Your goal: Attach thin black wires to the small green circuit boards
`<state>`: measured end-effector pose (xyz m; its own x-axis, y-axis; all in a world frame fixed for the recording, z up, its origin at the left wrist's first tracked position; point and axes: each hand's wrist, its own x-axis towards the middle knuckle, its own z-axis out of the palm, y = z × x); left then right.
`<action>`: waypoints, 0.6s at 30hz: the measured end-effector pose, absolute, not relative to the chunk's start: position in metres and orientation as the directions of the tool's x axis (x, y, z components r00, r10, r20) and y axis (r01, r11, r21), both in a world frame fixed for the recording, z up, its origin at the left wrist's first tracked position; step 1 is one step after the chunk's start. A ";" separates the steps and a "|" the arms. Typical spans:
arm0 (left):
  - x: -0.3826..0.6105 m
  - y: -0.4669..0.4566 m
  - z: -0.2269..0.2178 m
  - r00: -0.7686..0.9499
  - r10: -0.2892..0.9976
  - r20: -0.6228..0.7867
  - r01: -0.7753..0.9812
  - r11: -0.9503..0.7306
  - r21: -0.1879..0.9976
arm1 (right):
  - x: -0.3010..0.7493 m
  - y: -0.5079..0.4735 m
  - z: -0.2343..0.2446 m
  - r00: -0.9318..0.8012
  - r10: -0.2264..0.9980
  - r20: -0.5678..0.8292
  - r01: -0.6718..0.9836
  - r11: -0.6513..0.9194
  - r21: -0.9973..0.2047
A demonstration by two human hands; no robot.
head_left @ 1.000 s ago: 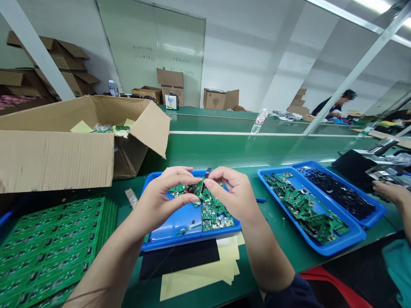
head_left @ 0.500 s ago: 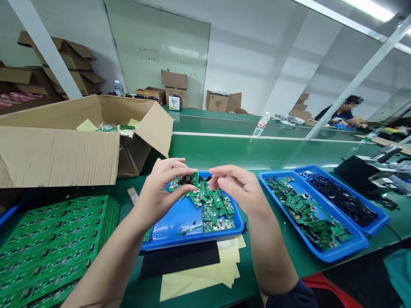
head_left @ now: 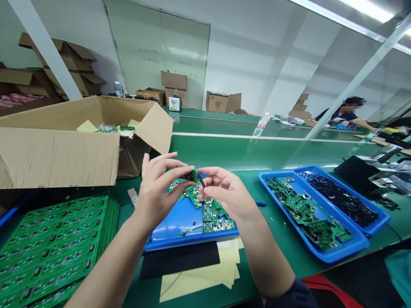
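**Small board pinched above a crowded tray, with slips the main risk**

A small green board (head_left: 192, 176) sits at the centre of view, pinched firmly by the left hand (head_left: 160, 190). The right hand (head_left: 226, 194) closes on a thin dark strip (head_left: 201, 180) right at the board's edge. Both hands hover above a blue tray (head_left: 192, 244), with loose boards (head_left: 212, 214) piled just below at 5 o'clock.

A twist or too much force could crack the board or knock off a small part. If either pinch slips, the board could drop into the pile, scrape its neighbours and get mixed up with them. Boards near the tray's edge could also be nudged onto the bench (head_left: 253, 273).

Fingers hide where the strip meets the board, so I can't tell whether they are joined, or exactly what the strip is. The board's underside is hidden too.

Farther out, green panels (head_left: 54, 252) are stacked at 8 o'clock and a cardboard box (head_left: 58, 158) stands at 10 o'clock. Two more blue trays (head_left: 313, 244) sit at 3 o'clock, and a co-worker (head_left: 348, 112) works at 2 o'clock.
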<state>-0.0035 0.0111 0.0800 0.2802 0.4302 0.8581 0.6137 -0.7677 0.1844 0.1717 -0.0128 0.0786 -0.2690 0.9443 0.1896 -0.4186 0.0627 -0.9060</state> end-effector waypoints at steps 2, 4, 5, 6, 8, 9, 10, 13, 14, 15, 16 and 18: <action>-0.004 0.010 0.081 0.253 0.450 0.857 0.635 -0.745 0.203 | 0.170 -0.012 0.079 -0.281 0.941 0.191 -0.447 0.048 -0.893; -0.003 0.009 0.082 0.243 0.477 0.845 0.652 -0.725 0.222 | 0.167 -0.012 0.079 -0.293 0.938 0.185 -0.475 0.025 -0.880; -0.003 0.008 0.083 0.238 0.489 0.839 0.659 -0.716 0.230 | 0.166 -0.012 0.079 -0.286 0.942 0.175 -0.483 0.016 -0.875; -0.003 0.008 0.083 0.231 0.497 0.837 0.663 -0.710 0.238 | 0.166 -0.012 0.078 -0.265 0.950 0.164 -0.488 0.014 -0.873; -0.003 0.008 0.082 0.215 0.500 0.839 0.664 -0.705 0.250 | 0.163 -0.011 0.077 -0.219 0.965 0.142 -0.487 0.018 -0.873; -0.002 0.007 0.082 0.208 0.497 0.842 0.661 -0.706 0.254 | 0.162 -0.011 0.076 -0.208 0.969 0.132 -0.486 0.015 -0.874; -0.002 0.007 0.081 0.203 0.493 0.846 0.655 -0.711 0.257 | 0.161 -0.010 0.075 -0.211 0.970 0.122 -0.490 0.003 -0.872; -0.001 0.008 0.079 0.199 0.480 0.854 0.630 -0.730 0.264 | 0.159 -0.008 0.072 -0.267 0.960 0.081 -0.527 -0.075 -0.846; 0.000 0.008 0.079 0.200 0.478 0.855 0.619 -0.738 0.268 | 0.159 -0.007 0.071 -0.290 0.955 0.062 -0.541 -0.110 -0.834; -0.001 0.009 0.078 0.201 0.480 0.854 0.605 -0.746 0.277 | 0.159 -0.006 0.071 -0.312 0.949 0.043 -0.550 -0.143 -0.823; -0.001 0.009 0.078 0.205 0.486 0.850 0.587 -0.756 0.291 | 0.160 -0.005 0.071 -0.332 0.943 0.024 -0.555 -0.175 -0.813; -0.002 0.010 0.078 0.223 0.514 0.828 0.541 -0.772 0.334 | 0.161 -0.004 0.071 -0.368 0.930 -0.008 -0.552 -0.226 -0.803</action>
